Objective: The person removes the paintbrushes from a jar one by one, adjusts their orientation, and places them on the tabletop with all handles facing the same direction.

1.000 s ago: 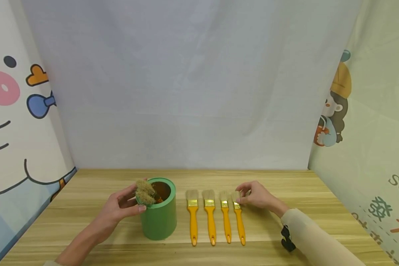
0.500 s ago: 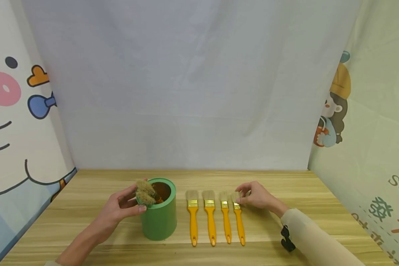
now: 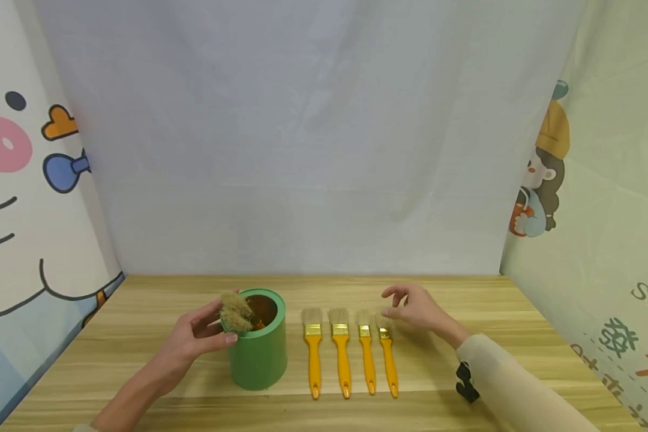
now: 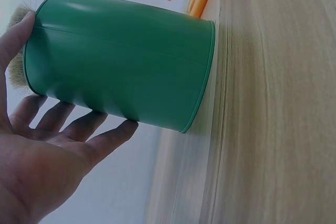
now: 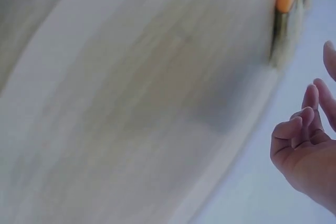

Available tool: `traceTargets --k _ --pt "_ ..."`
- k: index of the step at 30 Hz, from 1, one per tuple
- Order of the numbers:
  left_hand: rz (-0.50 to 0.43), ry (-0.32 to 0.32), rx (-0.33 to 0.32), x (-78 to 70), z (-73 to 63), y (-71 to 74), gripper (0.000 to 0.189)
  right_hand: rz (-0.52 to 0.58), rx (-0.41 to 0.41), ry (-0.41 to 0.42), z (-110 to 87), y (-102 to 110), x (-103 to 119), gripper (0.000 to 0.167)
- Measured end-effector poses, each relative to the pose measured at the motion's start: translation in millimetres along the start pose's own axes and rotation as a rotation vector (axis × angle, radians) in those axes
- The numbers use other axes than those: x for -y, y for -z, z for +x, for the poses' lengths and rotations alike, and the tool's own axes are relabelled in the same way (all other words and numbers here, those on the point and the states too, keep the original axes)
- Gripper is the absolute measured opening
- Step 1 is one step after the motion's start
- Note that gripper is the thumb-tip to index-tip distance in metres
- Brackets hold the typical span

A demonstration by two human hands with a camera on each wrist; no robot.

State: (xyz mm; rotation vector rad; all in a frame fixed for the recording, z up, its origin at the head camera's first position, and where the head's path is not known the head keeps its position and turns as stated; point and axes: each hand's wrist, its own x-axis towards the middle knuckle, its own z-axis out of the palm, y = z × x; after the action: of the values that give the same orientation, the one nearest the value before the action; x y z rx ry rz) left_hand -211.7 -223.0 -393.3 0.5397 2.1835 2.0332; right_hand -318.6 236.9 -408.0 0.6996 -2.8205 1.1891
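A green cylindrical can (image 3: 259,363) stands upright on the wooden table. My left hand (image 3: 186,342) grips its left side, thumb near the rim; in the left wrist view the fingertips (image 4: 128,124) press along the can's wall. Bristle ends of brushes (image 3: 236,312) lean out over the rim, their lower parts inside the can. To the right, several yellow-handled paintbrushes lie in a row, bristles pointing away. Just over the bristles of the rightmost paintbrush (image 3: 390,366) hovers my right hand (image 3: 418,311), fingers loosely bent and holding nothing; the right wrist view shows it apart from the brushes.
A plain pale curtain (image 3: 313,180) hangs behind the table (image 3: 464,414). Printed cloths with cartoon figures border the left and right sides.
My right hand has let go of the rightmost paintbrush's bristles and lifted slightly, its thumb and fingers spreading apart. My left hand and the can stay where they were.
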Motion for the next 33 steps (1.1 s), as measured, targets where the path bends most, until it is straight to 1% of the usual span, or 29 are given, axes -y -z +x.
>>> traceTargets --k 4,9,15,20,27,33 --pt "0.0 0.005 -0.002 0.5 -0.8 0.9 0.076 -0.018 -0.009 0.062 4.6 -5.0 18.6 0.031" --pt "-0.003 0.009 -0.002 1.7 -1.1 1.7 0.076 -0.012 0.024 0.134 6.9 -14.8 55.4 0.026" --pt "0.009 -0.018 0.013 1.5 -0.4 3.0 0.076 0.04 0.062 0.183 10.1 -28.2 101.3 0.027" --pt "-0.003 -0.002 0.009 -0.3 -0.3 2.1 0.076 0.064 0.067 0.242 13.0 -37.4 131.4 0.03" --pt "-0.008 0.014 0.003 -1.3 -0.3 1.2 0.075 0.06 0.07 0.293 18.9 -49.6 162.5 0.032" --pt "-0.009 0.018 0.002 -2.0 -0.4 1.3 0.077 0.039 0.073 0.389 27.0 -58.7 179.9 0.037"
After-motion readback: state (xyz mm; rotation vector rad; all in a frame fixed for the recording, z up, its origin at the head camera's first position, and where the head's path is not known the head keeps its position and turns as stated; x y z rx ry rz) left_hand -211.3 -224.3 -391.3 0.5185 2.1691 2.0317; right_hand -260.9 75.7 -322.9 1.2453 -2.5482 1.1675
